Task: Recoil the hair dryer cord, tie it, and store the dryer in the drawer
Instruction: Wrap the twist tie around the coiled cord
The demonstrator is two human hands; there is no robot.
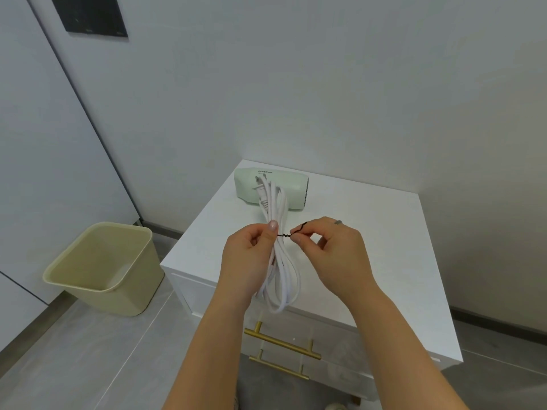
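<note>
White cabinet top (370, 232) by grey wall — pale green hair dryer (270, 187) lies at back. Left hand (248, 255) grips coiled white cord (279, 261) mid-bundle; right hand (331, 250) pinches black twist tie (291, 233) beside it. Beige bin (103, 267) on floor, left.

The white coiled cord (279, 261) at frame centre is plain and unmarked; the thin black wire tie (288, 233) is the one dark line on it. Above it, the pale mint-green plastic hair dryer (268, 184) carries small dark lettering. The glossy white flat-topped cabinet (384, 261) has two brushed-gold bar handles (281, 343) — warm against it. Lower left, the cream-yellow square plastic bin (118, 300) stands on grey floor tiles (74, 365), faintly mottled. Upper left — a matte black rectangular wall panel (91, 14).
</note>
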